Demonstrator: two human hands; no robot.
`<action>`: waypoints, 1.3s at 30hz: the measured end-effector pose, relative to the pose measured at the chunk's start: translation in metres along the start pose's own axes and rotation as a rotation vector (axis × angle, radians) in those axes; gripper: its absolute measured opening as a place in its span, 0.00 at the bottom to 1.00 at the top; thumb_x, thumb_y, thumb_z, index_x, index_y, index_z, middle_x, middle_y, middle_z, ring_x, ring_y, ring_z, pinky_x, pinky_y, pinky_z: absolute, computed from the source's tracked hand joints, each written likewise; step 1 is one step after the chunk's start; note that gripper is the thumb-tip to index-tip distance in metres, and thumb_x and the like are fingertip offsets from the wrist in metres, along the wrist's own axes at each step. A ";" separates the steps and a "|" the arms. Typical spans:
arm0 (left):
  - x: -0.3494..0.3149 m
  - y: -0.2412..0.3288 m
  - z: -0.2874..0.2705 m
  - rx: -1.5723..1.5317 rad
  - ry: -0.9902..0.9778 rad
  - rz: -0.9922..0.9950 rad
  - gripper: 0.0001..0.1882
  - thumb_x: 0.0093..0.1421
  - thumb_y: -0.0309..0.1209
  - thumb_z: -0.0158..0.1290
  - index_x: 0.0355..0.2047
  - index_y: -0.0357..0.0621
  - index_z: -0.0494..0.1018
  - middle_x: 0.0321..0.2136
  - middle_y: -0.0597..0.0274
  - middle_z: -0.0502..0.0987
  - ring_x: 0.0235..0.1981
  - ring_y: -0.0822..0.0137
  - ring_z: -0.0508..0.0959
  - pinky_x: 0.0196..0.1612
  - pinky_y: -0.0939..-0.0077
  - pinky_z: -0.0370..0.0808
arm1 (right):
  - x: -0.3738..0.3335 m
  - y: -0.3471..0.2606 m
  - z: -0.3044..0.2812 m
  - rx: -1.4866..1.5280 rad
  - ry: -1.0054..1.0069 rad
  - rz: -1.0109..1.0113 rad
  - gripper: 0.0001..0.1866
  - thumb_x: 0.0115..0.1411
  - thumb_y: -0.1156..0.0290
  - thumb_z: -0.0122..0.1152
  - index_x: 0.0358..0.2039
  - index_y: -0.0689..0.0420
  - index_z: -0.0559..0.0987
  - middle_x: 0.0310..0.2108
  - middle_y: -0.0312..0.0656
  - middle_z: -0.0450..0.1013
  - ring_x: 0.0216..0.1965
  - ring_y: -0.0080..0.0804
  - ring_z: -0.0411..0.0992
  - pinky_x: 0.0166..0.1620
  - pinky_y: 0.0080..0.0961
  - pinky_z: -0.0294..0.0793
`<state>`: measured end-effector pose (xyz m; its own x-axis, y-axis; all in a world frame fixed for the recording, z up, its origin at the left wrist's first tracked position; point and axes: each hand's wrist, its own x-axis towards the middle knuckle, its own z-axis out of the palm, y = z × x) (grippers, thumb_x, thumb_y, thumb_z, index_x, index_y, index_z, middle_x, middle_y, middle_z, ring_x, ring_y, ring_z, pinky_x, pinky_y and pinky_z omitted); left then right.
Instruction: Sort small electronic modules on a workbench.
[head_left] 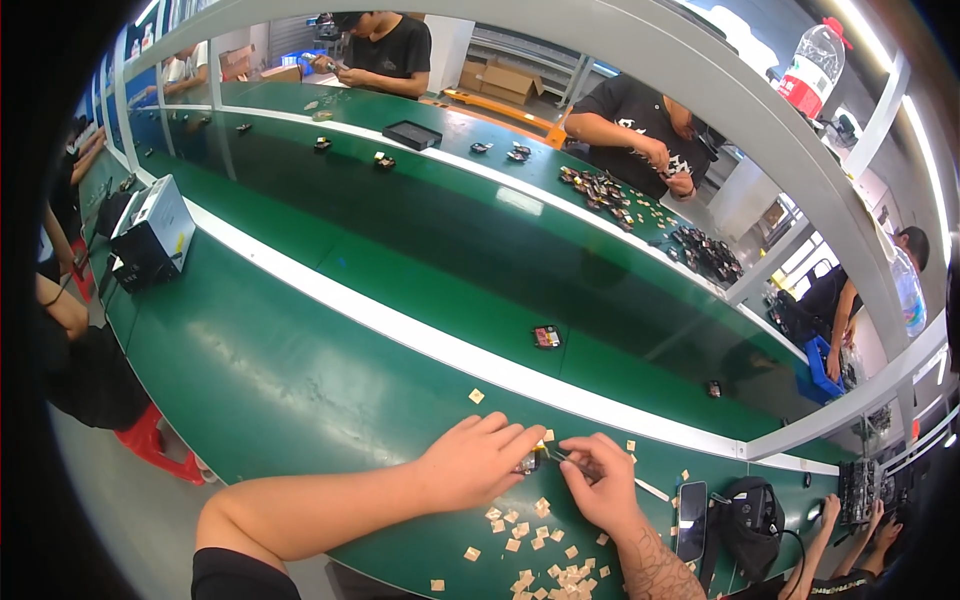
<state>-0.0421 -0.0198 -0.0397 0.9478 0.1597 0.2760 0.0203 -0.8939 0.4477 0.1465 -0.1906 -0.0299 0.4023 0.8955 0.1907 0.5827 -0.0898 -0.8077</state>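
Observation:
My left hand (pixel 475 460) is closed on a small dark part (pixel 528 464) with a yellow piece on top, held low over the green bench. Its fingers cover most of that part. Close by on the right, my right hand (pixel 602 478) pinches a thin grey pointed tool like tweezers (pixel 556 454), its tip at the yellow piece. Small cream-coloured square pieces (pixel 565 580) lie in a loose heap in front of me, several more scattered around both hands. A thin white stick (pixel 652 490) rests beside my right hand.
A phone (pixel 691 522) and a black bag (pixel 752 520) lie to the right. Beyond a white rail (pixel 400 335), a green conveyor belt carries small dark parts (pixel 547 336). A boxy device (pixel 155 235) stands at the left. Across the belt, people work beside piled parts (pixel 705 255).

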 end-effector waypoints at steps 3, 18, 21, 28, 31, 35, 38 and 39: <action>0.000 -0.003 0.002 -0.009 0.021 0.036 0.37 0.62 0.35 0.65 0.69 0.41 0.65 0.47 0.60 0.78 0.51 0.55 0.76 0.53 0.60 0.75 | 0.002 -0.009 -0.003 0.001 -0.015 0.016 0.15 0.62 0.81 0.70 0.50 0.60 0.84 0.36 0.39 0.76 0.30 0.23 0.74 0.34 0.19 0.74; 0.004 -0.007 0.007 -0.305 0.006 0.070 0.30 0.59 0.32 0.68 0.60 0.48 0.71 0.46 0.61 0.79 0.52 0.55 0.78 0.55 0.58 0.74 | 0.006 -0.006 0.004 0.012 -0.160 0.077 0.13 0.66 0.76 0.69 0.50 0.59 0.83 0.35 0.42 0.80 0.34 0.34 0.80 0.39 0.29 0.79; 0.004 -0.009 0.006 -0.259 -0.021 0.113 0.24 0.58 0.32 0.69 0.54 0.49 0.75 0.45 0.63 0.79 0.51 0.57 0.77 0.54 0.60 0.74 | 0.006 -0.014 0.002 0.105 -0.166 0.123 0.10 0.65 0.78 0.68 0.47 0.60 0.84 0.35 0.41 0.81 0.33 0.28 0.79 0.37 0.25 0.78; 0.001 -0.006 0.008 -0.125 0.014 0.176 0.16 0.60 0.35 0.67 0.47 0.50 0.80 0.47 0.68 0.79 0.51 0.62 0.77 0.53 0.64 0.75 | 0.004 0.008 -0.014 0.186 -0.346 0.121 0.11 0.65 0.77 0.70 0.48 0.60 0.85 0.33 0.39 0.81 0.29 0.20 0.72 0.34 0.20 0.71; 0.002 -0.004 0.007 -0.093 -0.005 0.189 0.15 0.61 0.35 0.67 0.47 0.50 0.80 0.48 0.69 0.79 0.51 0.63 0.77 0.54 0.64 0.75 | 0.011 -0.003 -0.026 0.124 -0.408 0.156 0.14 0.64 0.79 0.73 0.50 0.61 0.85 0.35 0.37 0.81 0.32 0.16 0.73 0.35 0.18 0.73; 0.001 -0.009 -0.002 -0.078 -0.045 0.221 0.13 0.63 0.36 0.65 0.46 0.50 0.80 0.49 0.69 0.80 0.52 0.63 0.77 0.54 0.65 0.75 | 0.009 -0.017 -0.021 -0.006 -0.358 0.092 0.12 0.65 0.75 0.70 0.49 0.59 0.85 0.37 0.43 0.83 0.31 0.32 0.79 0.36 0.27 0.77; 0.003 -0.011 -0.002 -0.034 -0.058 0.239 0.12 0.63 0.38 0.66 0.45 0.54 0.82 0.51 0.72 0.81 0.50 0.65 0.78 0.52 0.67 0.76 | 0.006 -0.025 -0.017 -0.097 -0.315 0.081 0.11 0.66 0.74 0.68 0.48 0.58 0.85 0.38 0.46 0.83 0.34 0.43 0.82 0.38 0.33 0.81; 0.003 -0.011 -0.002 -0.039 -0.054 0.237 0.12 0.63 0.38 0.66 0.45 0.54 0.82 0.51 0.72 0.81 0.50 0.65 0.78 0.52 0.67 0.76 | 0.005 -0.028 -0.013 -0.102 -0.320 0.083 0.11 0.66 0.74 0.68 0.48 0.58 0.85 0.38 0.46 0.83 0.34 0.43 0.82 0.38 0.33 0.81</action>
<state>-0.0402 -0.0082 -0.0423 0.9403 -0.0758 0.3318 -0.2157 -0.8868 0.4088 0.1415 -0.1894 0.0012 0.2190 0.9731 -0.0713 0.6313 -0.1970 -0.7501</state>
